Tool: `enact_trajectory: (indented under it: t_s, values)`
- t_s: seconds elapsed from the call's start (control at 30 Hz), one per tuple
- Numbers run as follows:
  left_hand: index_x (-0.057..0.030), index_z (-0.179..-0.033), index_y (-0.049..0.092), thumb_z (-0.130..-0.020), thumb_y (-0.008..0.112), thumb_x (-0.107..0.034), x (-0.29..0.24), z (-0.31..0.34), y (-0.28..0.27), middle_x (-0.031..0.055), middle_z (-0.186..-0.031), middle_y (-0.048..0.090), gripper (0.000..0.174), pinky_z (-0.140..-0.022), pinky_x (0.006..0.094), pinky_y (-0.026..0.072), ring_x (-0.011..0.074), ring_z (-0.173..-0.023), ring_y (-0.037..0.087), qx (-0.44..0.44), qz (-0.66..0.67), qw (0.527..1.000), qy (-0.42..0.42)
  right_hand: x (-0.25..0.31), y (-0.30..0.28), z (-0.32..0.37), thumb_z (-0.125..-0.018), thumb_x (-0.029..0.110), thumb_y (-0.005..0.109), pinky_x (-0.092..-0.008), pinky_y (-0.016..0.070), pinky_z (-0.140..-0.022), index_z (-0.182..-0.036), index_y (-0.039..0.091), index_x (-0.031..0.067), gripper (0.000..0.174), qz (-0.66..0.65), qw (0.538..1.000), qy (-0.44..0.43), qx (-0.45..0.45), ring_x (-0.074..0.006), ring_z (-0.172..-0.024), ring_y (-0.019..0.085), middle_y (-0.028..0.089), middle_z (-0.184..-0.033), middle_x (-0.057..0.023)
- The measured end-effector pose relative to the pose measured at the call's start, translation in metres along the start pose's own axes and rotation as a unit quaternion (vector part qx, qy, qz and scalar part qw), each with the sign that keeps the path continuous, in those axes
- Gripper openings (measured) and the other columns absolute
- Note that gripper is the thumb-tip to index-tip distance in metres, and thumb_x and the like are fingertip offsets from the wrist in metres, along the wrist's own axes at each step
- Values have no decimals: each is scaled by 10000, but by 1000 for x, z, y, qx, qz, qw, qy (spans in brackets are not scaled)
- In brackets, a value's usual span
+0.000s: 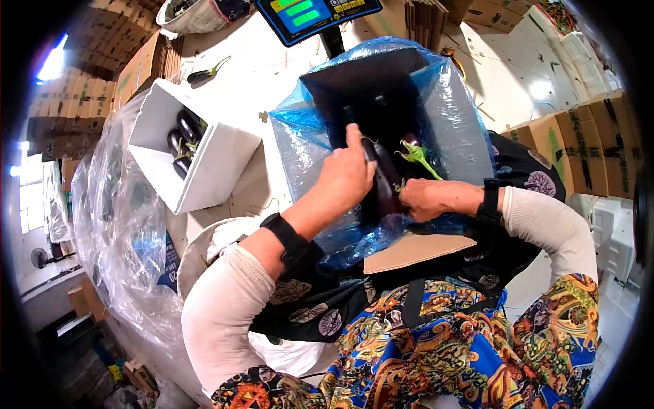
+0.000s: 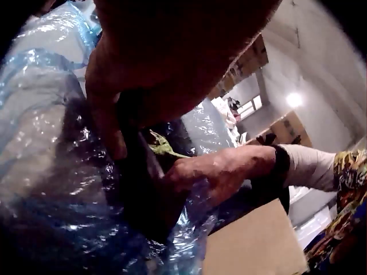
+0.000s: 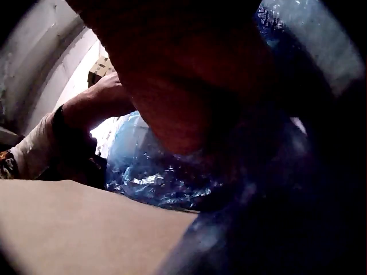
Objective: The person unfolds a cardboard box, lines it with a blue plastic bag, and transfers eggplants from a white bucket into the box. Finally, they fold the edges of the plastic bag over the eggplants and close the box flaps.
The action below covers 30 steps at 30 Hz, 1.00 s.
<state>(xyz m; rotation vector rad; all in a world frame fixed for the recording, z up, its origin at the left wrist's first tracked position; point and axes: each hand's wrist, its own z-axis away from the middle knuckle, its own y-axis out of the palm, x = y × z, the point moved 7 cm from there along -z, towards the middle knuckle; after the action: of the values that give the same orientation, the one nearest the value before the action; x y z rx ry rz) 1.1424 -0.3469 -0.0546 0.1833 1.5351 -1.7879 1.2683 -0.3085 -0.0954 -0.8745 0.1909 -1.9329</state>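
A carton lined with a blue plastic bag stands before me, its inside dark. Inside lies a long, dark purple eggplant, between my two hands. At its left side my left hand holds it, index finger stretched toward the carton's far end. My right hand, fingers curled, grips the near end of this eggplant, beside a small green tip. Another eggplant's green stem sticks up just beyond the right hand. In the right wrist view, the right hand's fingertips are lost in shadow.
To the left, a white foam box holds several eggplants. A single eggplant lies farther back. Behind the carton stands a scale display. A cardboard flap juts toward me; clear plastic sheeting hangs at left.
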Motion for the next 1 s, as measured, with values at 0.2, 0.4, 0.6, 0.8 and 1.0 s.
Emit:
enact_trajectory:
  t_s: [0.2,0.4,0.6,0.8,1.0]
  values:
    - [-87,-1143,506,-797,656,-176,-30,12,25,221,-773,644,387,-671,504,522,417,-766,641,76,-159,977,120,-9,6,-7,-735,98,585,-425,533,-792,-924,697,-17,248,-22,999,25,-29,-385,-926,647,670,-947,-237]
    - [-115,-1182,592,-777,650,-139,-16,-13,23,215,-874,662,409,-737,476,521,403,-834,636,143,-50,975,165,2,22,-10,-712,66,572,-445,539,-763,-895,701,-26,242,60,998,29,-16,-389,-874,662,674,-921,-243]
    - [-84,-1101,635,-799,657,-163,-24,-10,-15,216,-845,652,314,-714,426,529,387,-794,637,103,54,972,205,42,-46,51,-802,170,614,-433,541,-682,-907,662,21,189,60,995,-13,-73,-365,-794,670,679,-841,-194]
    - [12,-987,661,-838,634,-188,46,-30,-137,122,-843,680,252,-658,306,544,179,-699,663,-93,240,966,-34,-49,-181,137,-826,337,662,-398,519,-815,-1040,642,9,392,-18,820,26,-572,-295,-952,641,638,-1058,-176]
    - [-35,-1405,396,-792,709,-258,98,-61,-109,213,-1274,560,723,-1011,378,394,297,-1179,529,-36,255,966,-36,-131,-198,71,-742,451,739,-423,388,-1028,-1380,422,53,816,-112,904,75,-405,-346,-1208,486,496,-1329,-196]
